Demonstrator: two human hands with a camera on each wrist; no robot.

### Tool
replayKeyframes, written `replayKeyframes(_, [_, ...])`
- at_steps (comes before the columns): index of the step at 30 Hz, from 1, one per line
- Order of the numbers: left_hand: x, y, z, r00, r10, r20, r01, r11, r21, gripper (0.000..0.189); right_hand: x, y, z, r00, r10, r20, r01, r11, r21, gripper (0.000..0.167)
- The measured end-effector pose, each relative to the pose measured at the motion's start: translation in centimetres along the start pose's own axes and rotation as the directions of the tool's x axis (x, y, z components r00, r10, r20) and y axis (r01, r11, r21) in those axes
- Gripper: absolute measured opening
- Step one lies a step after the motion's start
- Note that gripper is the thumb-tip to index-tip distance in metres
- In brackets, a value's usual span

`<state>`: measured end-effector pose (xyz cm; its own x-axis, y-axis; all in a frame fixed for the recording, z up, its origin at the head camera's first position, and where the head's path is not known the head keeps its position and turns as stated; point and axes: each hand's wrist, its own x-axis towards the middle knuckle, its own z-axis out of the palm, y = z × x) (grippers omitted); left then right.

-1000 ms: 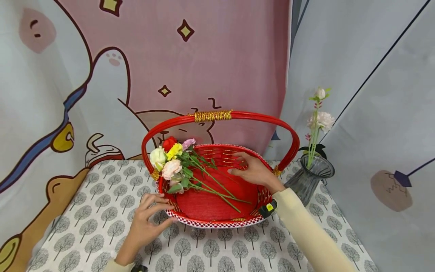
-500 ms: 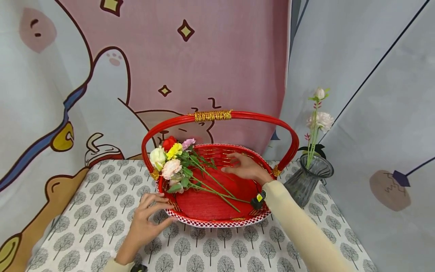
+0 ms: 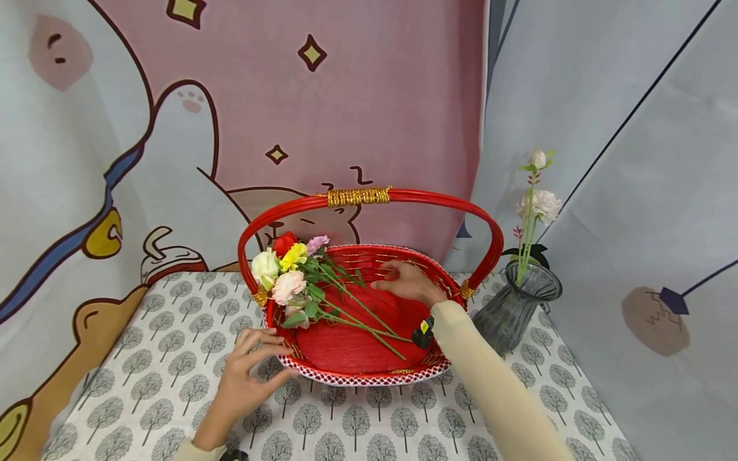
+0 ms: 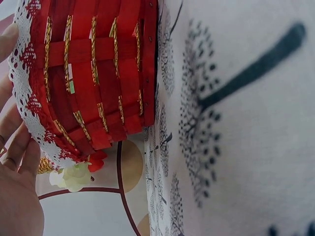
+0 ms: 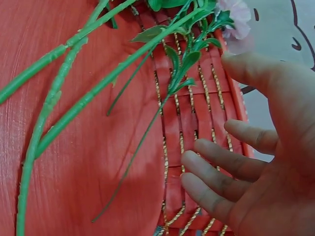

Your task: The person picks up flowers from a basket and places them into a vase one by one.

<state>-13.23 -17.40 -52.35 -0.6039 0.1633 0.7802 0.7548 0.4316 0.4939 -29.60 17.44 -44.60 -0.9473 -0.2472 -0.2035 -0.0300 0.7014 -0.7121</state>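
A red woven basket (image 3: 346, 352) with lace trim and a tall arched handle (image 3: 432, 197) stands on the cloth. Artificial flowers (image 3: 288, 286) in red, yellow, pink, white and lilac lie in its left side, green stems (image 5: 98, 88) slanting across the bottom. My left hand (image 3: 248, 368) is at the front left rim, fingers fairly straight along the lace (image 4: 29, 98). Inside the basket at the back right is my right hand (image 3: 410, 283). In the right wrist view its fingers (image 5: 216, 182) are spread, holding nothing, beside the woven wall and a thin leafy sprig (image 5: 174, 83).
A grey glass vase (image 3: 507, 314) with pale pink flowers (image 3: 541, 206) stands right of the basket, close to my right forearm. Tree-patterned cloth (image 3: 357, 426) covers the table. Behind hangs a pink and white cartoon curtain (image 3: 375, 96).
My right hand has moved left and a little lower inside the basket. My left hand stays at the rim, and the flowers keep their places. The head view has shifted slightly.
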Motion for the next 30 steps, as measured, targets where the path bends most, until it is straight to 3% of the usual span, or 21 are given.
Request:
replayKeyframes(6, [0.1, 0.0, -0.1, 1.000, -0.001, 0.003, 0.001, 1.000, 0.004, 0.042, 1.0, 0.5, 1.0, 1.000, -0.020, 0.011, 0.020, 0.999, 0.031, 0.068])
replayKeyframes(13, [0.0, 0.0, -0.1, 1.000, -0.012, 0.009, 0.012, 1.000, 0.002, 0.043, 1.7, 0.3, 2.2, 1.000, 0.021, 0.021, -0.022, 0.998, 0.056, 0.064])
replayKeyframes(30, [-0.1, -0.1, 0.1, 1.000, -0.007, -0.003, 0.007, 1.000, 0.023, 0.044, 3.6, -1.1, 4.1, 0.999, 0.021, -0.031, -0.022, 0.999, -0.030, 0.035])
